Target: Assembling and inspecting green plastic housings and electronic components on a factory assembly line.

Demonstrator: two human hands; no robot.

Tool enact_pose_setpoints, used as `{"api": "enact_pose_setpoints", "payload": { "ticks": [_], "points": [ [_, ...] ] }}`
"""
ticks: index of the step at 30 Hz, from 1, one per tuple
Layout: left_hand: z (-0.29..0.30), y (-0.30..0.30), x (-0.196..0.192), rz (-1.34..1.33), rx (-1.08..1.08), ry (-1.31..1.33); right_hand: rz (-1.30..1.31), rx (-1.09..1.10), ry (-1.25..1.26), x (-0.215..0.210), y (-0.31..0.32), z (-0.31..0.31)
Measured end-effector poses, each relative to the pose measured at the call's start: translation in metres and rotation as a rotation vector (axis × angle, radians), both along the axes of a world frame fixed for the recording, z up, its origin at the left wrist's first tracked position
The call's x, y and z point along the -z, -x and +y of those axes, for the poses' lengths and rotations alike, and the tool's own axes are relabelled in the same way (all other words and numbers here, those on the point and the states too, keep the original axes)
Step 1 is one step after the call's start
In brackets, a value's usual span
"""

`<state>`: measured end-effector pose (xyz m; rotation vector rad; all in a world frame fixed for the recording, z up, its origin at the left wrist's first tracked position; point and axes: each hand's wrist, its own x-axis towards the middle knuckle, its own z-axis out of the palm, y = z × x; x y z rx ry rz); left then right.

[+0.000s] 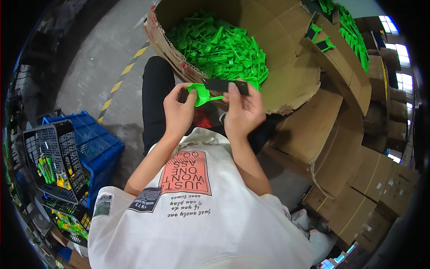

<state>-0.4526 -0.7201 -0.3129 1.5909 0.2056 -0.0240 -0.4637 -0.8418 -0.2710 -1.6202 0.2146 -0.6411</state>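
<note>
Sitting over grey concrete floor (89, 54), boxed in by cartons (354, 179), left hand (179, 110) pinches green plastic piece (201, 93), right hand (242, 110) grips black strip (225, 85).

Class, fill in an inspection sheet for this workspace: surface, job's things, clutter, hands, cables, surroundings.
Surface: grey concrete floor with a yellow-black striped line.
Job's things: green plastic piece; flat black strip; large cardboard box full of green plastic parts.
Clutter: blue plastic crate; black wire basket.
Hands: left hand grips the green piece; right hand holds the strip.
Cables: nothing seen.
Surroundings: stacked cardboard cartons.
</note>
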Motion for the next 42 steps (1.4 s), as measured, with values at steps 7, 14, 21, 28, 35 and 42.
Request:
{"api": "enact_pose_setpoints", "payload": {
  "ticks": [7, 14, 21, 28, 35, 42],
  "points": [
    [-0.001, -0.004, -0.002, 0.041, 0.042, 0.022, -0.077, 0.041, 0.363, 0.009, 0.006, -0.011],
    [-0.004, -0.005, 0.004, 0.106, 0.08, 0.031, -0.193, 0.123, 0.621, 0.015, 0.003, -0.013],
    [-0.009, -0.006, 0.014, 0.058, 0.063, 0.093, -0.068, 0.131, 0.684, 0.002, 0.005, -0.013],
    [-0.016, -0.006, 0.011, 0.031, -0.003, 0.039, -0.178, 0.16, 0.733, 0.002, 0.001, -0.009],
    [-0.011, -0.008, 0.007, 0.07, 0.065, 0.03, 0.126, 0.169, 0.512, 0.028, -0.009, -0.044],
    [-0.011, -0.009, 0.008, 0.055, 0.018, -0.014, -0.024, 0.162, 0.665, 0.038, -0.014, -0.047]
  ]
}}
